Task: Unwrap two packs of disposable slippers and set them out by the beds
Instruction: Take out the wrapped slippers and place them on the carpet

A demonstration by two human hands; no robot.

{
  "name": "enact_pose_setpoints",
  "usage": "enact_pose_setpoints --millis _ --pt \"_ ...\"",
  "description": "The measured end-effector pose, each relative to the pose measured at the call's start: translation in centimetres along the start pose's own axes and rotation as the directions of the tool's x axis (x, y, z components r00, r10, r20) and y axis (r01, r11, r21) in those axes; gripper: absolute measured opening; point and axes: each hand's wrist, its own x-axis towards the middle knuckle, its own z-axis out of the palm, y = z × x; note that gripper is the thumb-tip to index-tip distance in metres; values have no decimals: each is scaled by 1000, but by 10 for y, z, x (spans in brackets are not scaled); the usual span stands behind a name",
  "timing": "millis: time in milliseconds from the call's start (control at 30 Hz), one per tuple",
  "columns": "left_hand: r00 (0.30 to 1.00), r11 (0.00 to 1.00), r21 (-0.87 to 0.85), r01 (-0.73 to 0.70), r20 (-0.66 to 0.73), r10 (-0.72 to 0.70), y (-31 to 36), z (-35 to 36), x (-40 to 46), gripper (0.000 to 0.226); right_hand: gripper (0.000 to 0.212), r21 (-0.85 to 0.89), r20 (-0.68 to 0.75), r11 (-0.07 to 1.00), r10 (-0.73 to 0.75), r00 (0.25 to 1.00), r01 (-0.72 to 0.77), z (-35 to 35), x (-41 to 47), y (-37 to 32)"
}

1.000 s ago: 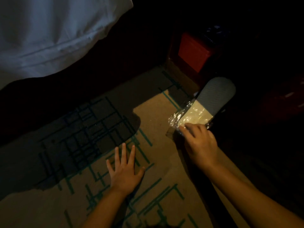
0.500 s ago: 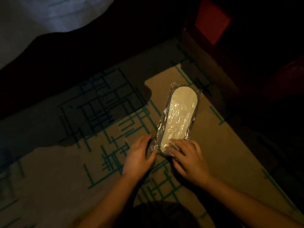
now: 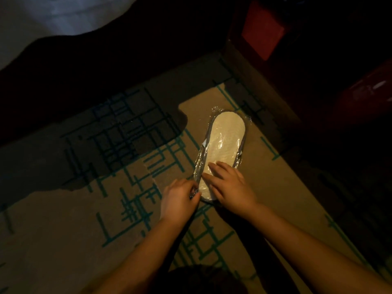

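A pack of pale disposable slippers (image 3: 226, 137) in clear plastic wrap lies flat on the patterned carpet, its long axis pointing away from me. My right hand (image 3: 230, 185) rests palm down on the near end of the pack, fingers spread over the film. At the pack's near left corner my left hand (image 3: 180, 198) pinches the edge of the plastic wrap. The pack's near end is hidden under both hands.
The beige carpet (image 3: 106, 209) with teal and dark line patterns fills the floor. White bedding (image 3: 42, 18) hangs at the top left above a dark bed base. A red-fronted piece of furniture (image 3: 263, 32) stands at the top right, with dark shadow to its right.
The pack came from the dark right side, sole up, onto the lit carpet. My left hand left the floor and closed on the wrap's corner; my right hand slid further onto the pack.
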Motion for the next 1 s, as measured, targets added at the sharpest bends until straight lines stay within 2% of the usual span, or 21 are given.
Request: enact_pose_setpoints --millis 167,433,600,733,767,800,900,933,1000 --pt "1000 1000 -29 -10 -23 10 -2 4 -2 15 62 53 62 998 -22 998 19 -4 5 3" --pt "968 961 116 -251 7 252 -18 5 -40 21 50 66 116 998 -28 993 20 -8 9 7" --pt "980 942 272 -198 86 182 -43 -6 -54 28 54 53 125 997 -63 990 57 -1 6 3" --pt "994 960 263 -98 -25 109 -40 -14 -56 34 61 63 57 997 -56 997 53 2 -6 -1" --pt "991 961 250 -115 -34 127 -36 -13 -55 39 62 41 48 997 -60 997 58 4 -10 -2" --pt "986 955 246 -165 1 170 -31 -12 -54 45 64 9 42 998 -69 997 69 6 -13 -4" --pt "917 873 309 -378 251 309 -11 -3 -51 66 68 -73 35 995 -62 997 64 15 -20 -4" --pt "895 859 313 -405 325 304 -10 3 -51 70 69 -77 49 996 -38 998 42 15 -21 -3" --pt "893 879 323 -351 397 211 -12 12 -56 69 73 -72 106 997 15 994 -7 13 -24 1"
